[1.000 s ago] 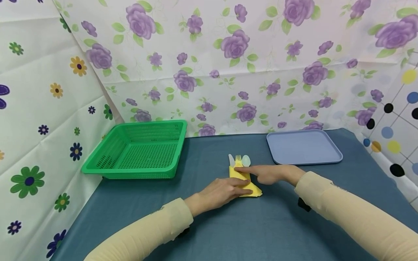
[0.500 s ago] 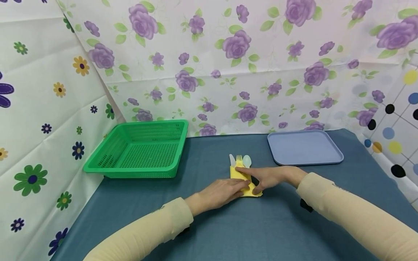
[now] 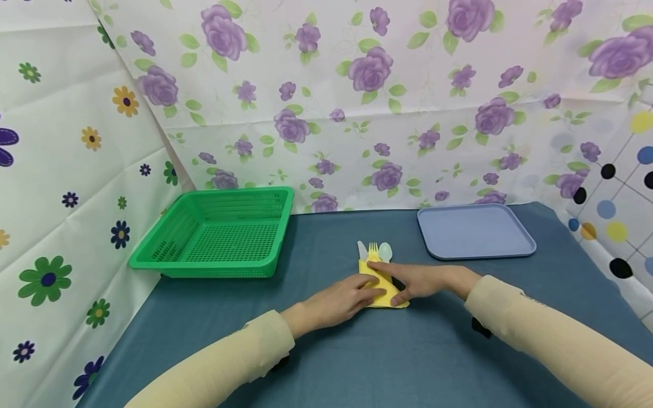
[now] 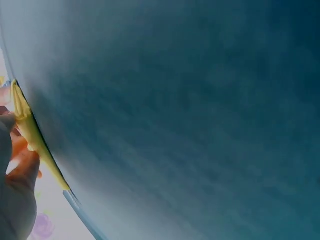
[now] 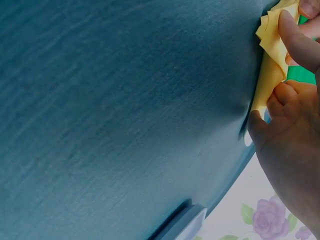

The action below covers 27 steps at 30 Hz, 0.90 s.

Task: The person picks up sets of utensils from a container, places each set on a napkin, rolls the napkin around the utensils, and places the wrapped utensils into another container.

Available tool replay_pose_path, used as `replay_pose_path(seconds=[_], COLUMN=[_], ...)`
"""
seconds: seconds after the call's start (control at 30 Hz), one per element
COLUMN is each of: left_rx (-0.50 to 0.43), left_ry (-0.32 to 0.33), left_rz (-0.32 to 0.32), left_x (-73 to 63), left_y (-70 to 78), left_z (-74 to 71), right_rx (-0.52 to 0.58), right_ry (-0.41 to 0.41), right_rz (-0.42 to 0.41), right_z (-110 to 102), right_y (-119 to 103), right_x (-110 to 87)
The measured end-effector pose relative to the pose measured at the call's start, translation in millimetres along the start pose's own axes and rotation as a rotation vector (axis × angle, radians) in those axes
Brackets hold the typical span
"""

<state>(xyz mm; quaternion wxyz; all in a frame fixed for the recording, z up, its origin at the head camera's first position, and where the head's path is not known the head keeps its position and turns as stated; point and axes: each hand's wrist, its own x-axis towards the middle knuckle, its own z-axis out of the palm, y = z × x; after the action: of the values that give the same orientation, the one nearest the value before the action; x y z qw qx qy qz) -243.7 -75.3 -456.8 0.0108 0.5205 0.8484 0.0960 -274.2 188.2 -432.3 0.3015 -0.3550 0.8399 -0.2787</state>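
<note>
A folded yellow napkin (image 3: 389, 290) lies on the blue-covered table. From its top edge stick out a pale knife (image 3: 363, 250), a yellow fork (image 3: 373, 249) and a pale green spoon (image 3: 385, 252); their lower parts are hidden in the napkin. My left hand (image 3: 336, 300) rests its fingertips on the napkin's left and lower part. Across the other side, my right hand (image 3: 420, 279) touches the upper part with a forefinger and the lower right corner with the thumb. The right wrist view shows its other fingers bent, beside the napkin (image 5: 272, 65).
A green plastic basket (image 3: 214, 271) stands at the back left of the table. Toward the back right lies a light blue tray (image 3: 476, 231). Flowered sheets (image 3: 336, 147) hang behind the table and along its left side.
My right thumb has spread away from the forefinger and come down on the napkin's lower right corner. The left hand has drawn back slightly to the left, its fingers still on the napkin.
</note>
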Motion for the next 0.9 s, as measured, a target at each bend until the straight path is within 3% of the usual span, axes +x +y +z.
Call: replay_pose_path(seconds=[0.3,0.6,0.9], left_rx=[-0.09,-0.094,-0.069], left_ry=[-0.048,-0.07,-0.062], left_rz=[-0.058,-0.069,-0.08], left_x=[-5.7,-3.1,-4.7], left_y=[-2.1,-2.4,-1.8], left_z=[-1.0,-0.1,-3.2], right_rx=[-0.003,-0.153,-0.207], right_ry=[0.026,0.167,0.155], right_rz=[-0.026,-0.019,-0.037], right_z=[5.3,19.0,19.0], right_y=[-0.1,0.7,1.5], right_x=[-0.7,-9.7,-8.4])
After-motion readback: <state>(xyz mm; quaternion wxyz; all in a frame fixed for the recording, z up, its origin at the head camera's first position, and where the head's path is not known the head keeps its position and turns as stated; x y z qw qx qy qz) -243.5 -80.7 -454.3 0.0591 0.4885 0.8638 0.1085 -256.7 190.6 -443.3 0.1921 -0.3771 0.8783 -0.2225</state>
